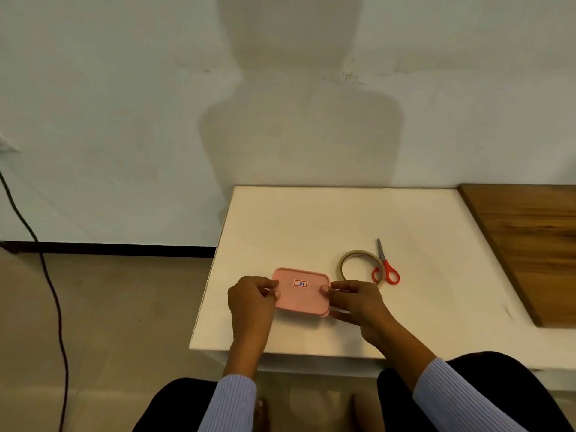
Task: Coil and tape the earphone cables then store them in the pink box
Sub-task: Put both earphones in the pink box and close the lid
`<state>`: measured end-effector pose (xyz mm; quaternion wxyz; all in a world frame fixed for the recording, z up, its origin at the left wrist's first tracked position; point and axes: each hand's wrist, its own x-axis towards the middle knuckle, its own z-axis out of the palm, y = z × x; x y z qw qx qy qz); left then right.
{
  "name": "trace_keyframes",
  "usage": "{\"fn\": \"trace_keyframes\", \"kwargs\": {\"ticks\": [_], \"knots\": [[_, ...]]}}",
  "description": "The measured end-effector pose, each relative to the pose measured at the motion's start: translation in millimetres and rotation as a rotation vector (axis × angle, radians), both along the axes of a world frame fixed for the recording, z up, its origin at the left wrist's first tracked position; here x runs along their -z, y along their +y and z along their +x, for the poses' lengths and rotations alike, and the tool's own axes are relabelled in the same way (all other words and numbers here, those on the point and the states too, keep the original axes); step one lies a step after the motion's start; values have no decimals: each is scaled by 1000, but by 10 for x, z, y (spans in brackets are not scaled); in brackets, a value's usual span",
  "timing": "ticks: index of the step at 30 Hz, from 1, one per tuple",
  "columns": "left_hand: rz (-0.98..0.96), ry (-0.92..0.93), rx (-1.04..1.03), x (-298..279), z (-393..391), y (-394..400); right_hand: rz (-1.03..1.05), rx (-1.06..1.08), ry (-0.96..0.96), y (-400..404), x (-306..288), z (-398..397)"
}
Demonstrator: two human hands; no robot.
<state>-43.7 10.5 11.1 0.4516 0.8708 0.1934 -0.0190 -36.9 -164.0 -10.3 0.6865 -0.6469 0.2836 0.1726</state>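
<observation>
Pink box (300, 291) sits lid-on near the front of the white surface (311, 219), our left hand (249, 299) and right hand (358, 299) gripping its ends. No earphones visible; tape roll (349, 257) and scissors (386, 266) lie just beside. Either finished or not begun; we can't tell.

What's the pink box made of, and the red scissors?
The pink rectangular box looks like matte plastic: even colour, rounded moulded rim. The red-handled scissors seem to have glossy plastic handles and grey blades, probably metal.
</observation>
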Motion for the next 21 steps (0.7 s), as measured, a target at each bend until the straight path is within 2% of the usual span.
{"fn": "trace_keyframes", "kwargs": {"ticks": [5,9,13,17,21], "knots": [[-61,-9,5,22,-15,35,96,56,121,-20,-21,51],[-89,-7,43,60,-2,78,97,76,154,-21,-13,95],[-79,-7,58,60,15,86,82,59,110,-22,-13,65],[-68,-12,66,68,10,79,-18,58,-58,-14,34,-66],[-59,-21,60,81,6,80,-136,-99,-64,-3,25,-154]]}}
